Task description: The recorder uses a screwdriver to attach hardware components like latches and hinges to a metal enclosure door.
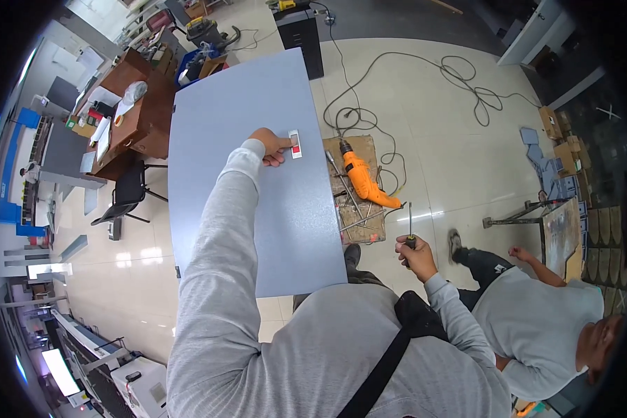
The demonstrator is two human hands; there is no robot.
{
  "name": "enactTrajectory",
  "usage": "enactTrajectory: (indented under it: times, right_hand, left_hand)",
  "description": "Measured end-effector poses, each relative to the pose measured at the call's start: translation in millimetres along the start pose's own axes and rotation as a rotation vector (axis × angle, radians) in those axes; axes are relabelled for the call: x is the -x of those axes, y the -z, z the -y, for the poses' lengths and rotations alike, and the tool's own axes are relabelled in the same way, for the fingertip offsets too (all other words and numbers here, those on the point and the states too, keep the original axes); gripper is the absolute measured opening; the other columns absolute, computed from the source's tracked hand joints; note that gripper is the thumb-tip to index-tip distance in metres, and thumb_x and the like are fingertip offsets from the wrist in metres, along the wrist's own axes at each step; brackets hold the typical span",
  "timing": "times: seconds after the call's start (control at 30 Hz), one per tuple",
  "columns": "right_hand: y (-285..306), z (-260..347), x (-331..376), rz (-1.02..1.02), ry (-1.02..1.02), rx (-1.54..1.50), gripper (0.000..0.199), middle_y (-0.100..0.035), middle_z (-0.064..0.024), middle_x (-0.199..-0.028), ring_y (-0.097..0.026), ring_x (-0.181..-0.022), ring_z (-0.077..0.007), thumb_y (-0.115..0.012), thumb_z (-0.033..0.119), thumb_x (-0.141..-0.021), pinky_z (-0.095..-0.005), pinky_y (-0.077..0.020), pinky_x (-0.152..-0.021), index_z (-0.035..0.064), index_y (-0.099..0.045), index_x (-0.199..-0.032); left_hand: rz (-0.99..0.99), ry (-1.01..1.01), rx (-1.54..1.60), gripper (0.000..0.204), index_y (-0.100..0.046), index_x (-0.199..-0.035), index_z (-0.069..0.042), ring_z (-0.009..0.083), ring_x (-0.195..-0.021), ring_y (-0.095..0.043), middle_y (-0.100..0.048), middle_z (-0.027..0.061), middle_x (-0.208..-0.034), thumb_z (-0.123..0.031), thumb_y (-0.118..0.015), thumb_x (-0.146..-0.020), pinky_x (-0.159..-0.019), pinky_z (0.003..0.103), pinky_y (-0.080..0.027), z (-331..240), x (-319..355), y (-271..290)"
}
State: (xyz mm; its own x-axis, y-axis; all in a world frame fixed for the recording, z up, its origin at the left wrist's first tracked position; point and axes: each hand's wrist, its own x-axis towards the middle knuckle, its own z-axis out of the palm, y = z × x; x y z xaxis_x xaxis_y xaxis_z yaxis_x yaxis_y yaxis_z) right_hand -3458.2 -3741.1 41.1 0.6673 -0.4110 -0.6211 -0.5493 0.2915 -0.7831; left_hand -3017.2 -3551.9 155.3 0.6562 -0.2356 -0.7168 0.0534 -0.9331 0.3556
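the person is standing over a large flat grey-blue rectangular panel (258,174), grey sleeves reaching out from the lower edge. the left hand (270,146) is lying on the panel near its right edge, fingers curled loosely and fingertips pressing against a small white-and-red rectangular fitting (295,144) sitting on the panel surface; not gripping it, only touching its left side. the right hand (414,256) is hanging off the panel's right, closed in a fist around the dark handle of a slim screwdriver (410,223), its metal shaft pointing up and away from the body.

just beyond the panel's right edge, a rough wooden board (359,202) is lying on the pale tiled floor (453,125), carrying an orange power drill (364,179) and several loose metal rods. a long black cable (411,70) is looping across the floor behind it. another person in a grey shirt (543,313) is crouching at the right, near a metal frame. a brown wooden desk (143,111) is standing well to the left.
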Motion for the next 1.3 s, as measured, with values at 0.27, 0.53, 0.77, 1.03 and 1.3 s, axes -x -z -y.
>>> enactTrajectory:
  times: [0.27, 0.53, 0.77, 1.03, 1.3]
  right_hand:
    - [-5.6, 5.0, -9.4, 0.0, 0.073, -0.004, 0.022, -0.065, 0.0001, -0.078, -0.059, -0.062, -0.0077, -0.074, 0.021, -0.088, -0.0225, -0.0452, -0.051, 0.0045, -0.066, -0.101]
    - [-13.9, 6.2, -12.1, 0.091, 0.052, 0.12, 0.025, -0.061, 0.0005, -0.068, -0.056, -0.058, -0.0074, -0.077, 0.026, -0.086, -0.0242, -0.0441, -0.051, 0.0045, -0.064, -0.084]
    - [-19.6, 13.6, -19.9, 0.08, 0.152, 0.225, 0.03, -0.06, -0.0003, -0.067, -0.054, -0.059, -0.0077, -0.077, 0.029, -0.084, -0.0258, -0.0433, -0.054, 0.0024, -0.064, -0.083]
    - [-18.5, 6.2, -18.6, 0.077, 0.159, 0.213, 0.031, -0.059, -0.0007, -0.065, -0.053, -0.056, -0.0077, -0.076, 0.031, -0.085, -0.0253, -0.0435, -0.052, 0.0047, -0.061, -0.08]
    - [-15.8, 2.3, -10.3, 0.042, 0.135, 0.2, 0.031, -0.059, -0.0011, -0.064, -0.053, -0.055, -0.0084, -0.075, 0.031, -0.085, -0.0256, -0.0431, -0.051, 0.005, -0.06, -0.079]
  left_hand:
    - [0.006, 0.014, 0.173, 0.065, -0.063, -0.09, -0.005, 0.0162, -0.062, -0.067, -0.07, 0.007, -0.075, -0.069, -0.065, -0.082, -0.057, 0.029, -0.05, 6.9, 2.7, 2.7]
    - [0.003, -0.003, 0.098, 0.063, -0.065, -0.087, -0.004, 0.0161, -0.06, -0.068, -0.071, 0.0073, -0.073, -0.067, -0.065, -0.085, -0.056, 0.029, -0.051, 5.5, -0.3, 3.1]
    - [-0.068, -0.065, -0.139, 0.063, -0.065, -0.087, -0.002, 0.0181, -0.059, -0.067, -0.07, 0.0084, -0.072, -0.065, -0.066, -0.086, -0.056, 0.029, -0.05, -1.4, 1.6, 0.1]
    - [0.042, 0.01, 0.134, 0.058, -0.062, -0.083, -0.007, 0.018, -0.068, -0.069, -0.072, 0.0083, -0.077, -0.065, -0.066, -0.086, -0.067, 0.031, -0.054, 12.2, -3.0, 16.5]
    - [0.061, 0.001, -0.081, 0.058, -0.063, -0.079, -0.006, 0.0184, -0.065, -0.069, -0.071, 0.0071, -0.074, -0.063, -0.07, -0.084, -0.062, 0.031, -0.055, 0.4, -3.1, 15.1]
